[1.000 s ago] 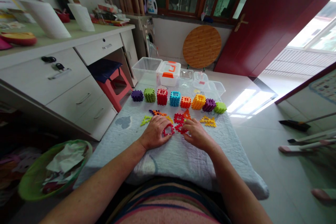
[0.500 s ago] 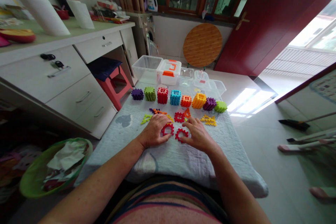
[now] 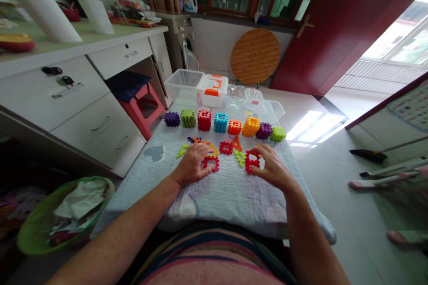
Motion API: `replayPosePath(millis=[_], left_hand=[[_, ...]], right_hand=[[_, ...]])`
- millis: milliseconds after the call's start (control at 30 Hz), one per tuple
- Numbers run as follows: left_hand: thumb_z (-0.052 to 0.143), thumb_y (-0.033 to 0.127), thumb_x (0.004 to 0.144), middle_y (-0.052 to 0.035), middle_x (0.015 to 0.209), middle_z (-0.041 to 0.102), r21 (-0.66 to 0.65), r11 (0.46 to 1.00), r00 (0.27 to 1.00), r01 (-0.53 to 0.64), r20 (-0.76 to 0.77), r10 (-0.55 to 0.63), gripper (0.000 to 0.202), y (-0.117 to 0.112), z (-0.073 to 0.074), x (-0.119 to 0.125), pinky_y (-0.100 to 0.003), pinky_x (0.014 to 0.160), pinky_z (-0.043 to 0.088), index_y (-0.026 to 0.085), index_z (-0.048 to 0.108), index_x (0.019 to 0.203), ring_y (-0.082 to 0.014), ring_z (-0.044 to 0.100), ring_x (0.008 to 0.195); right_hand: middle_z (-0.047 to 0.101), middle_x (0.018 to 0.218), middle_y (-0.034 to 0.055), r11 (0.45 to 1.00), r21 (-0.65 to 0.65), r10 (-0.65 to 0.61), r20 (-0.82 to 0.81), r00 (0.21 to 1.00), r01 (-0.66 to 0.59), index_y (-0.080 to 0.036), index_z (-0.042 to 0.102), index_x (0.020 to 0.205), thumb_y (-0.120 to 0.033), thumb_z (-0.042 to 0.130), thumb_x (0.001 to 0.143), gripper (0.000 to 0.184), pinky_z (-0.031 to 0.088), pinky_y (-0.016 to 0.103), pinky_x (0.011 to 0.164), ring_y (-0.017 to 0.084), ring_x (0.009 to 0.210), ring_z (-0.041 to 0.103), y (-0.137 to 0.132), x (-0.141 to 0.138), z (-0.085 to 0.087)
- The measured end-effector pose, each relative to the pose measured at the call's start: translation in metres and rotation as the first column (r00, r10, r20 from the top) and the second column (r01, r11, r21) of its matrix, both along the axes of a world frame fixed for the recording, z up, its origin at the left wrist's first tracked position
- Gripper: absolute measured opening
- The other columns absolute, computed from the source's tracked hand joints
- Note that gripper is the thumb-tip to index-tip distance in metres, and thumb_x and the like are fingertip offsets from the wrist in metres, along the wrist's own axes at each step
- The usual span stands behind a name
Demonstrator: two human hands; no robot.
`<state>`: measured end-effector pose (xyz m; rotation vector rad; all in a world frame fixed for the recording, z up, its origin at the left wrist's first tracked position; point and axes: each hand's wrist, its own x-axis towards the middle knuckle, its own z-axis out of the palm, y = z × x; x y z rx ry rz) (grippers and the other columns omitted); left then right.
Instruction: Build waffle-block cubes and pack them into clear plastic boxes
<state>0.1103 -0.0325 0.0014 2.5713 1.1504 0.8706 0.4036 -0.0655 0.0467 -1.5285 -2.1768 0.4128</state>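
My left hand lies on the quilted cloth, its fingers resting on a flat red puzzle piece. My right hand holds two red pieces joined at an angle, lifted slightly off the cloth. Between the hands lies a flat yellow-green triangle piece. Just beyond are loose red, orange and yellow-green flat pieces. Farther back stands a row of built cubes, from a purple cube on the left through a red cube to a green cube on the right.
Clear plastic boxes, one with an orange latch, stand behind the cubes. A desk with drawers and a red stool are left. A green basket of scraps sits lower left. Brooms lie on the floor, right.
My right hand moved right and picked up a red piece, now joined to another red piece at an angle. My left hand stayed on its red piece. The camera tilted slightly.
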Motion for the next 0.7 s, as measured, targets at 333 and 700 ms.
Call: replayPosePath(millis=[333, 700], left_hand=[[0.065, 0.034, 0.080, -0.0092, 0.112, 0.066, 0.011, 1.000, 0.999, -0.026, 0.019, 0.026, 0.034, 0.000, -0.001, 0.001, -0.045, 0.100, 0.041, 0.018, 0.060, 0.110, -0.0264, 0.057, 0.109], [0.064, 0.033, 0.081, -0.0089, 0.111, 0.066, 0.002, 0.999, 0.999, -0.036, 0.041, 0.035, 0.031, 0.001, 0.000, 0.001, -0.045, 0.100, 0.042, 0.019, 0.061, 0.109, -0.0261, 0.057, 0.109]], right_hand=[[0.056, 0.110, 0.0094, 0.994, -0.105, 0.041, 0.136, 0.990, -0.026, -0.020, 0.060, 0.106, -0.016, 0.063, 0.072, 0.035, 0.041, 0.040, 0.095, 0.025, 0.105, 0.050, -0.004, 0.011, -0.019], [0.055, 0.104, 0.0094, 0.992, -0.117, 0.061, 0.204, 0.977, -0.037, -0.018, 0.060, 0.103, -0.018, 0.064, 0.070, 0.033, 0.039, 0.038, 0.089, 0.024, 0.097, 0.049, 0.005, 0.012, -0.027]])
